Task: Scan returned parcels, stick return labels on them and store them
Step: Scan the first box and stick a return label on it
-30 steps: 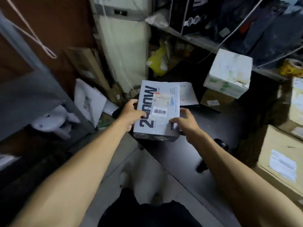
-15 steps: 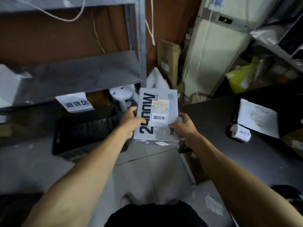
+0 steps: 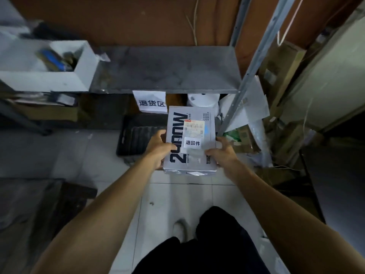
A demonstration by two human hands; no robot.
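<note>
I hold a grey parcel box (image 3: 178,123) printed with large dark letters, flat side up, over the floor in front of a metal shelf. A shipping label (image 3: 194,126) and a small white return label (image 3: 192,142) are stuck on its top. My left hand (image 3: 158,150) grips the box's left edge. My right hand (image 3: 222,152) grips its lower right corner. A black plastic crate (image 3: 136,137) sits on the floor under the shelf, just left of and behind the box, below a white paper sign (image 3: 151,102).
A grey shelf board (image 3: 167,70) carries an open white box (image 3: 47,66) at its left. An angled metal upright (image 3: 250,72) stands right of the parcel. Cardboard and white packaging (image 3: 254,107) pile up at the right, and a dark table (image 3: 335,175) lies further right.
The view has swung left from the dark table to the shelf. Both hands have carried the parcel along and now hold it in front of the signed shelf, above the crate's right edge.
</note>
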